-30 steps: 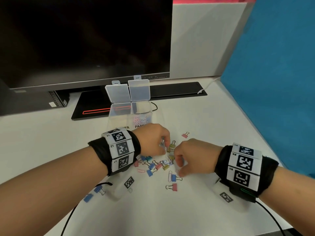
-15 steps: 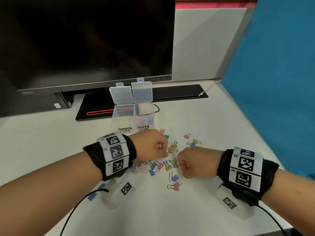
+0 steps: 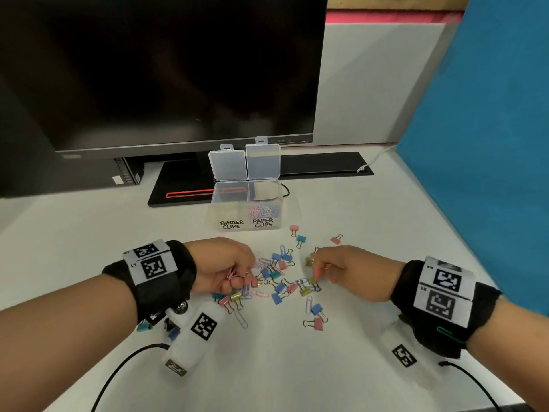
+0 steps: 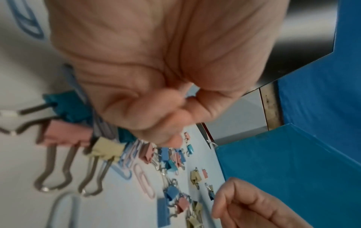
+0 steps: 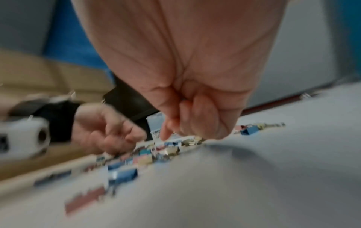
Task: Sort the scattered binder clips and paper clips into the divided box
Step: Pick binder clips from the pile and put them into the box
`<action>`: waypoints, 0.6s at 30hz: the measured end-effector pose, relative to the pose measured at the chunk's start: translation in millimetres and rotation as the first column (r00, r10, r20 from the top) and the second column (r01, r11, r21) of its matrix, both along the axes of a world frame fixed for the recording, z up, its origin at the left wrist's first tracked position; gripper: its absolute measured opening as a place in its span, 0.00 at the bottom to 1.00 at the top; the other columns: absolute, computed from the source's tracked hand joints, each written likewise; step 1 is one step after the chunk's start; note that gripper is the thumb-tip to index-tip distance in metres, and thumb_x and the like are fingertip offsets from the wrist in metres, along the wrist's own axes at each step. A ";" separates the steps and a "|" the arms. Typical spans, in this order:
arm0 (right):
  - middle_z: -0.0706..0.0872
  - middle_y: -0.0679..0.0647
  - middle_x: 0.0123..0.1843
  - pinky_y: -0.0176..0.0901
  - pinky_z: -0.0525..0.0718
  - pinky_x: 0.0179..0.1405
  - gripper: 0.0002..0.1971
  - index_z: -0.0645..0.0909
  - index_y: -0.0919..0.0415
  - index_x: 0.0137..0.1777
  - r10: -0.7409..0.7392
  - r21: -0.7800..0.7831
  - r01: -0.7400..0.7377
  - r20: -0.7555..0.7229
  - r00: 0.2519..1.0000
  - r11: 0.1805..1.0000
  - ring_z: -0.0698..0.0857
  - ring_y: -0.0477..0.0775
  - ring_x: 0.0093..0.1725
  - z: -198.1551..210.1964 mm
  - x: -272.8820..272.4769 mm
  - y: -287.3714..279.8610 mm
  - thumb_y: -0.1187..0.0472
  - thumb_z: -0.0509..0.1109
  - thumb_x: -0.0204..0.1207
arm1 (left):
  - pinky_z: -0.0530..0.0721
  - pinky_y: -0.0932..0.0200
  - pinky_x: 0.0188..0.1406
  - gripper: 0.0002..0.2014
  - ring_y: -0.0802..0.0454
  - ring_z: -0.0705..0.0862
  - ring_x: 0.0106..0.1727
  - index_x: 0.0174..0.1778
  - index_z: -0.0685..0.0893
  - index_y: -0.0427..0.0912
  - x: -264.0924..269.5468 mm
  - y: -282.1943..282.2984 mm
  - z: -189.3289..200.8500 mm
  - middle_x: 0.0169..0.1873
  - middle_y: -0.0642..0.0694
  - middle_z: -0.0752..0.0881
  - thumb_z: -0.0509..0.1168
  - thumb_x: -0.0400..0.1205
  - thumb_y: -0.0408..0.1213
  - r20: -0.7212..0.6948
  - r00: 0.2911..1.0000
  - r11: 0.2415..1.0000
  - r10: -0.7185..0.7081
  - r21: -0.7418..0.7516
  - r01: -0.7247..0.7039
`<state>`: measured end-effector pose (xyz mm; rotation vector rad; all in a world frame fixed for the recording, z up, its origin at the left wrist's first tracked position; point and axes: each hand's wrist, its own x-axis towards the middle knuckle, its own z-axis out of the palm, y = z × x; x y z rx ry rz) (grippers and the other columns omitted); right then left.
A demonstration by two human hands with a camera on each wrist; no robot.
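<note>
The clear divided box (image 3: 218, 217) stands behind the pile with both lids up, labelled BINDER CLIPS on the left and PAPER CLIPS on the right. Coloured paper clips (image 3: 264, 210) lie in the right compartment. Scattered binder clips and paper clips (image 3: 282, 282) cover the table between my hands. My left hand (image 3: 228, 272) is at the pile's left edge and grips a bunch of pink paper clips (image 3: 234, 275). At the right edge, my right hand (image 3: 335, 269) has its fingers curled round a yellow binder clip (image 3: 310, 261). Both wrist views show closed fists (image 4: 156, 108) (image 5: 195, 115) above the clips (image 4: 171, 162).
A dark monitor (image 3: 166, 69) and its black base (image 3: 184, 191) stand behind the box. A blue partition (image 3: 490, 144) walls the right side. Stray binder clips (image 3: 316, 322) lie nearer to me, and others (image 3: 300, 240) lie near the box. Wrist-camera cables (image 3: 124, 364) trail across the front of the table.
My left hand has drawn back to the left of the pile and turned, so the paper clips in it show. My right hand has gone from a tight fist to fingertips down at the clips.
</note>
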<state>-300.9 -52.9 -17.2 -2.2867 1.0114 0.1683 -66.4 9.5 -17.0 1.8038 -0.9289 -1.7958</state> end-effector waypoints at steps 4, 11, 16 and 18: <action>0.81 0.52 0.41 0.46 0.78 0.43 0.08 0.73 0.56 0.56 0.109 -0.169 -0.130 -0.126 0.986 0.977 0.77 0.53 0.40 -0.8 12.4 8.3 0.61 0.54 0.83 | 0.60 0.64 0.19 0.12 0.55 0.64 0.16 0.31 0.72 0.38 -1.0 -0.1 6.4 0.17 0.46 0.73 0.47 0.73 0.22 -0.063 0.997 0.999 -0.043 0.024 0.045; 0.68 0.42 0.32 0.34 0.65 0.28 0.15 0.72 0.51 0.63 0.216 -0.253 -0.282 -0.258 0.942 0.925 0.73 0.50 0.38 1.1 24.9 4.1 0.59 0.65 0.77 | 0.69 0.70 0.26 0.04 0.65 0.73 0.24 0.45 0.84 0.49 -22.6 -5.6 12.9 0.25 0.56 0.75 0.71 0.77 0.41 0.765 0.610 0.783 -0.207 -0.244 0.573; 0.74 0.47 0.37 0.42 0.74 0.39 0.09 0.78 0.54 0.56 0.201 -0.328 -0.292 -0.284 0.938 0.899 0.76 0.54 0.43 2.3 32.2 4.6 0.58 0.64 0.78 | 0.76 0.60 0.43 0.12 0.54 0.76 0.44 0.52 0.84 0.51 -36.3 -13.3 -3.2 0.41 0.55 0.77 0.69 0.75 0.49 0.914 0.367 0.713 -0.172 -0.141 0.686; 0.78 0.51 0.43 0.40 0.72 0.37 0.06 0.78 0.55 0.52 0.207 -0.330 -0.304 -0.299 0.932 0.893 0.76 0.54 0.43 2.8 35.1 6.3 0.58 0.63 0.78 | 0.77 0.59 0.43 0.09 0.52 0.77 0.44 0.49 0.83 0.50 -42.0 -16.2 -5.6 0.38 0.55 0.75 0.68 0.75 0.46 0.917 0.362 0.711 -0.168 -0.142 0.689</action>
